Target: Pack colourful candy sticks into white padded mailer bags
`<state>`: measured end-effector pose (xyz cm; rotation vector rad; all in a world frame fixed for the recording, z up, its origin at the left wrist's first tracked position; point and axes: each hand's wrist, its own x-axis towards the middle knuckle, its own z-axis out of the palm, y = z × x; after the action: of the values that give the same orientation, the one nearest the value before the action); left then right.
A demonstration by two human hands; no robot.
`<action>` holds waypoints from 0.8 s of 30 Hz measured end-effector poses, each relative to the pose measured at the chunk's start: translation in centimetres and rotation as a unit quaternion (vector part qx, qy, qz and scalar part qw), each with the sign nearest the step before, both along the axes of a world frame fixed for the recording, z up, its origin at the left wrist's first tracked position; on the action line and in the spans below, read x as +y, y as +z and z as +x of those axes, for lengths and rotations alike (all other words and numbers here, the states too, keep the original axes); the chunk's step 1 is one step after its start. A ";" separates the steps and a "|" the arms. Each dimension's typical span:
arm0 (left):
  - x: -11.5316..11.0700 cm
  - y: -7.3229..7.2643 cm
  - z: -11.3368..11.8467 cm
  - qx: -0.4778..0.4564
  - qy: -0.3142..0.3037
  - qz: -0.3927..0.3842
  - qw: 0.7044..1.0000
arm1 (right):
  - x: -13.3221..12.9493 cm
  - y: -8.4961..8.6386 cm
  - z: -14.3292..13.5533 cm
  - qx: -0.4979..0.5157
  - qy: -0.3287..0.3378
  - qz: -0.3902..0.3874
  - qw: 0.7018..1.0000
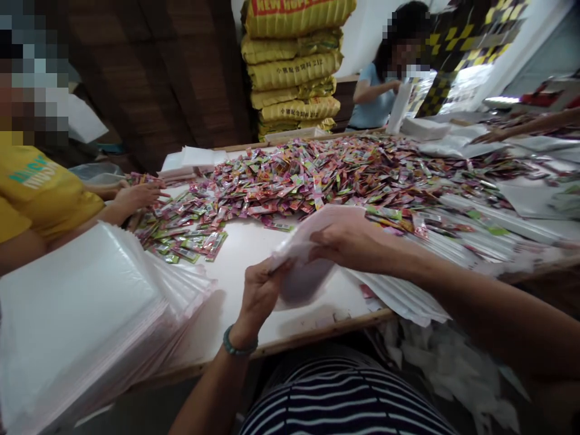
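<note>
In the head view, a thin white plastic bag is held between the left hand, pinching its edge, and the right hand, whose grip cannot be told. Beyond, small glossy multicoloured packets are left loose on the white bench; flat white plastic sleeves are stacked near left.

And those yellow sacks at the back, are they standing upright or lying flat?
Lying flat: the yellow sacks are piled one on top of another, their wide printed sides facing out.
</note>
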<state>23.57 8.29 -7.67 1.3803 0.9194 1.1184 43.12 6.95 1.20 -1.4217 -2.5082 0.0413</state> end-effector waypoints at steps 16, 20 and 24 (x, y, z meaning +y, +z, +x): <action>0.7 -5.0 -0.5 -0.067 0.009 -0.108 0.992 | 3.1 -9.6 -3.5 0.054 -0.014 0.101 0.993; 0.5 -4.6 -0.3 -0.059 0.023 -0.101 0.993 | 4.4 -9.2 -5.5 0.070 -0.011 0.074 0.995; 0.3 -4.5 -0.4 -0.080 -0.004 -0.148 0.986 | 4.3 -8.5 -3.3 0.418 -0.122 0.059 0.898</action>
<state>23.17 8.55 -12.19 1.0365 0.9194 1.0246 39.86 11.28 -7.29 -1.2813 -1.5966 0.3630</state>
